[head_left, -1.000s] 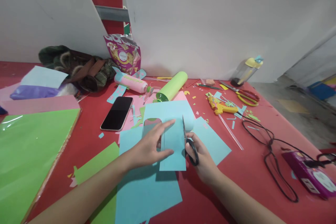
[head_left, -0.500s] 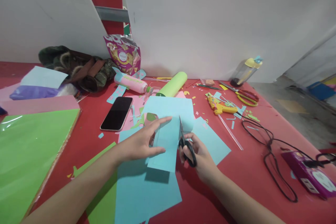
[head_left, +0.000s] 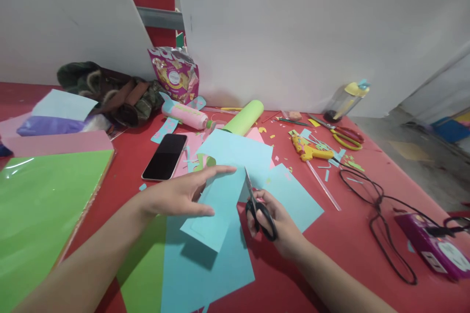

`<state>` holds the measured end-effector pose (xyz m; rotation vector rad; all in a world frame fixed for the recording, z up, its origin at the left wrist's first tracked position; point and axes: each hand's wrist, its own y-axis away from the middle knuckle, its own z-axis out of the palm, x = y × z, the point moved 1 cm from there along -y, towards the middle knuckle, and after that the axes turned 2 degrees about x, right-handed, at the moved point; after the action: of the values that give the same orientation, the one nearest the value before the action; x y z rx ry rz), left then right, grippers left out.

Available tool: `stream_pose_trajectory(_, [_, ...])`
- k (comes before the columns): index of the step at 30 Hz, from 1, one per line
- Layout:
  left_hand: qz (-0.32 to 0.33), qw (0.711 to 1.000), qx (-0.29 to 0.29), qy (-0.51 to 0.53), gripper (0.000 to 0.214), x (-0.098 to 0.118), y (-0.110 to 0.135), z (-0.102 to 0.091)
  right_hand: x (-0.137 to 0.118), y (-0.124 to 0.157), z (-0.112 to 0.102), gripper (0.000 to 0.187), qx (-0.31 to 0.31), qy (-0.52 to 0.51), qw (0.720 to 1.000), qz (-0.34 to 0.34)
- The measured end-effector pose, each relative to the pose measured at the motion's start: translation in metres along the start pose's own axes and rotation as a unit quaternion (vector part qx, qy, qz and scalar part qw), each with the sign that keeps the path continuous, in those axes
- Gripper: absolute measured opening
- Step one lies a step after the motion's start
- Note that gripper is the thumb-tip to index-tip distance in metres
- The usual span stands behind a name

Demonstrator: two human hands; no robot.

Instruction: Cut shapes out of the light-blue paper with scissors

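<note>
A light blue sheet of paper [head_left: 219, 210] is held raised at its near end, casting a shadow below. My left hand [head_left: 178, 193] grips its left side, index finger and thumb spread on top, the other fingers hidden. In my right hand [head_left: 281, 230] are black-handled scissors [head_left: 270, 219], with fingers in the loops and blades pointing away along the paper's right part. The blades look nearly closed, their tip at the paper. Beneath lies another blue sheet [head_left: 205, 281], partly over a green sheet [head_left: 143, 264]. More blue paper [head_left: 295, 200] lies right of the scissors.
A phone [head_left: 165, 156] lies left of the paper. Behind are a green roll [head_left: 245, 117], a pink bottle [head_left: 187, 115] and a snack bag [head_left: 175, 76]. Rightward lie a yellow glue gun [head_left: 308, 151], larger scissors [head_left: 347, 138], a black cord [head_left: 374, 203] and a purple power box [head_left: 433, 244].
The raised paper has turned, its near end swinging left. My left hand has shifted left with it. The scissors have moved slightly, their tip now a little left and nearer.
</note>
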<state>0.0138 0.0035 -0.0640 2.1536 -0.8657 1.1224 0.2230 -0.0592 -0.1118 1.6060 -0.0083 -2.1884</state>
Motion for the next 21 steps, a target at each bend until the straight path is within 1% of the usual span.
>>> stream_pose_trajectory(4, [0.004,1.000,-0.018,-0.010,0.071,0.003,0.000,0.001,-0.001,-0.001,0.001,0.043,-0.028,-0.027,0.999,-0.021])
stream_pose_trajectory(7, [0.008,1.000,-0.022,-0.008,0.069,0.005,0.000,0.002,-0.003,-0.001,0.002,0.041,-0.032,-0.028,0.999,-0.031])
stream_pose_trajectory(11, [0.010,1.000,-0.018,-0.014,0.067,0.006,0.002,-0.001,-0.004,0.001,0.002,0.038,-0.019,-0.013,1.000,-0.017])
stream_pose_trajectory(14, [0.021,0.999,-0.025,-0.015,0.067,0.004,0.005,-0.004,-0.003,0.001,0.001,0.042,-0.013,0.004,1.000,-0.004])
stream_pose_trajectory(21, [0.036,0.996,-0.057,-0.060,0.066,0.003,0.012,-0.016,-0.003,0.000,0.001,0.049,-0.037,0.030,0.999,0.023])
